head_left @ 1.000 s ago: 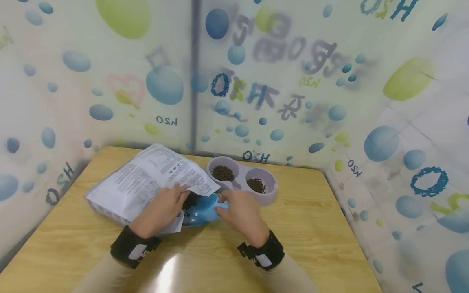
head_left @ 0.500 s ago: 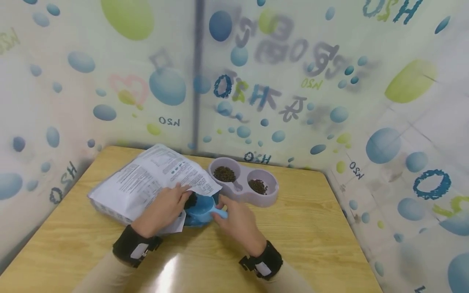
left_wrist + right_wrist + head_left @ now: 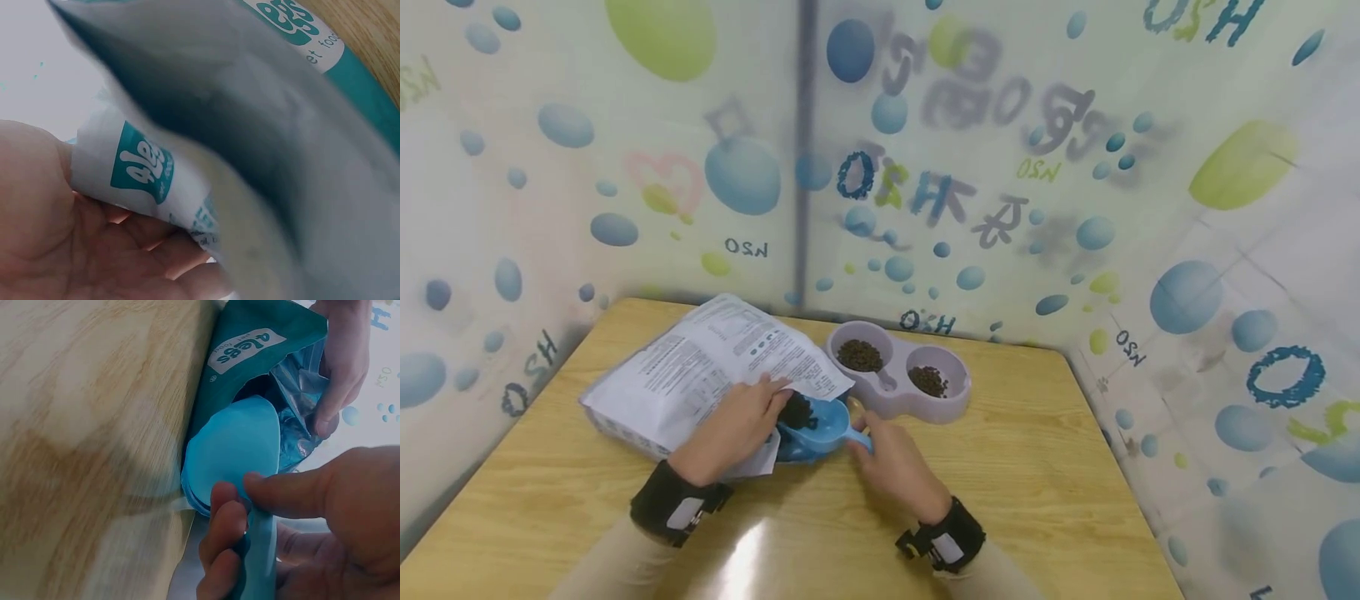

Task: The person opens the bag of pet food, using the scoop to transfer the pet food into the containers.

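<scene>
A white and teal pet food bag lies on the table with its mouth toward the right. My left hand grips the upper flap of that mouth; in the left wrist view the fingers curl behind the printed edge. My right hand holds a blue scoop by its handle, thumb on one side and fingers round the other. The scoop's bowl sits at the bag's mouth, with dark kibble at its inner end. Seen from the right wrist, the scoop's smooth back covers part of the opening.
Behind the right hand stands a lilac double pet bowl. Brown kibble lies in its left bowl, and a smaller heap in its right one. The wooden table meets patterned walls at the back and sides.
The scoop has turned so that its hollow and the dark kibble now show at the bag's mouth. My right hand has turned and shifted slightly with it; the left hand keeps its grip.
</scene>
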`<state>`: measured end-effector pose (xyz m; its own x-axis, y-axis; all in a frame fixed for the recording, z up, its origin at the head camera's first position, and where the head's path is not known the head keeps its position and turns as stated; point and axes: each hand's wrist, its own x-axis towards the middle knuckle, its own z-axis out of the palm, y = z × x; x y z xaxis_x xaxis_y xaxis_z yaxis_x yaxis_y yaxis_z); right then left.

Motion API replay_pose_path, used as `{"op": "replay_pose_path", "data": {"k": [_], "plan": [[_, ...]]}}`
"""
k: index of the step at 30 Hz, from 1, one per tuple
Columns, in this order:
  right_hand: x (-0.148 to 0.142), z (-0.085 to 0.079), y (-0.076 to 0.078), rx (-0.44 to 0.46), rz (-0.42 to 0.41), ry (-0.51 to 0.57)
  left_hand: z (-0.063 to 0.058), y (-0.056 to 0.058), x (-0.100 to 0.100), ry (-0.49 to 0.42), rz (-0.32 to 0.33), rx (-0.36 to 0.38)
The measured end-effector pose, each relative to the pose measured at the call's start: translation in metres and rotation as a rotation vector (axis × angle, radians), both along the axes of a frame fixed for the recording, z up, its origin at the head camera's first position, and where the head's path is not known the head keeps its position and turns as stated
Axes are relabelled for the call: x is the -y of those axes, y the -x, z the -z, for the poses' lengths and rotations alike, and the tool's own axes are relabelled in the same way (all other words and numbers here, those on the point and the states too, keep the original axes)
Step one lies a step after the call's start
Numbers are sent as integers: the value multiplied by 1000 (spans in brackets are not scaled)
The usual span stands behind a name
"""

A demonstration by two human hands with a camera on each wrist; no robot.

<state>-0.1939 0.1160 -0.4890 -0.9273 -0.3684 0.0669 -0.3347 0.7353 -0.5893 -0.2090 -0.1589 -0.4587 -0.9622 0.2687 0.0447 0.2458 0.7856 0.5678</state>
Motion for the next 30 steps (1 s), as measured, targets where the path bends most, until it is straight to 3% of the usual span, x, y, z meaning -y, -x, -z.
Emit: {"op": "replay_pose_path", "data": {"k": [10, 21, 30], "plan": [[-13, 3, 5, 44, -7, 34, 3, 4, 0, -29, 1, 0], [-28, 7, 6, 46, -4, 47, 7, -1, 2, -14, -11, -25], [-43, -1, 9, 18, -22, 52, 4, 3, 3, -34, -5, -9]]}}
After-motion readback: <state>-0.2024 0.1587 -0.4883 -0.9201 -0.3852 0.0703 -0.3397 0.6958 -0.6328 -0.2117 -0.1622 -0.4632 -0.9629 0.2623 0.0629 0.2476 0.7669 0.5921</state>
